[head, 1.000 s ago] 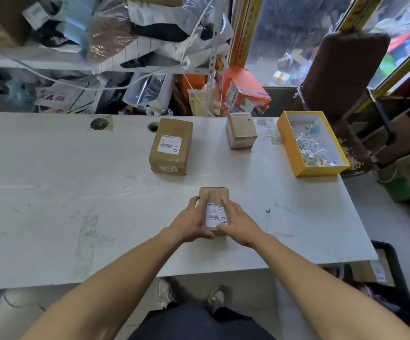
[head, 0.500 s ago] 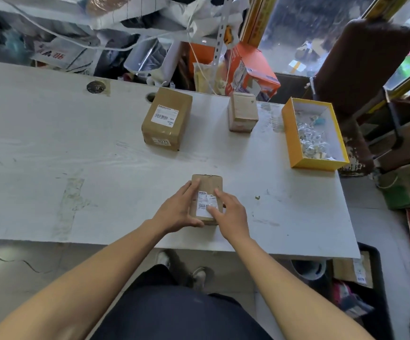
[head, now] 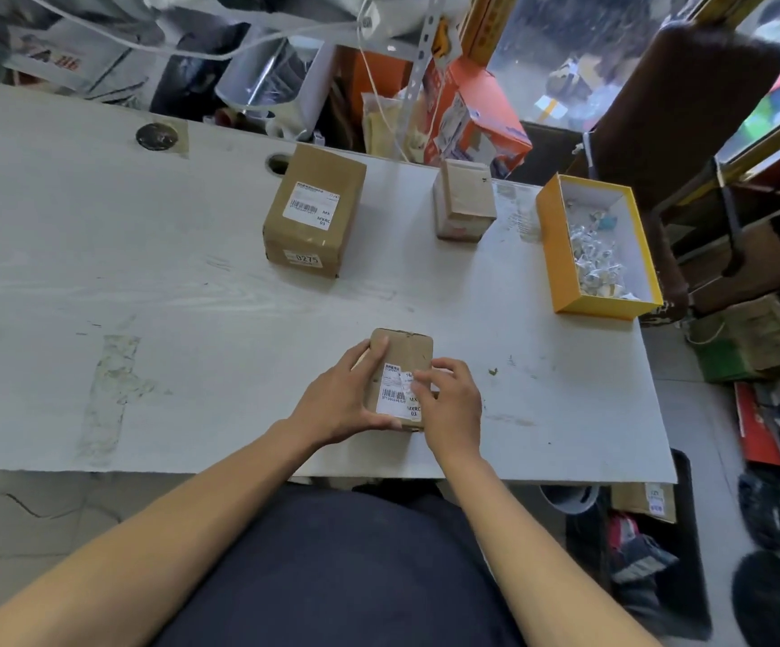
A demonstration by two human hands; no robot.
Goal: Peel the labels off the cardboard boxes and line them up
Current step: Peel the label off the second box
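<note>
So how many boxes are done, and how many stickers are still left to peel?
Maybe one: the small far box shows no white label on top, though its front has a patch I can't read. Right now the left hand holds the near box while the right hand picks at its label. The big box still has its labels. Nothing is lined up yet.

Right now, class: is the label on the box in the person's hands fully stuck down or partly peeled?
Partly peeled: the label has a lifted, crumpled upper right corner under the right hand fingertips; the left hand grips the small box.
</note>
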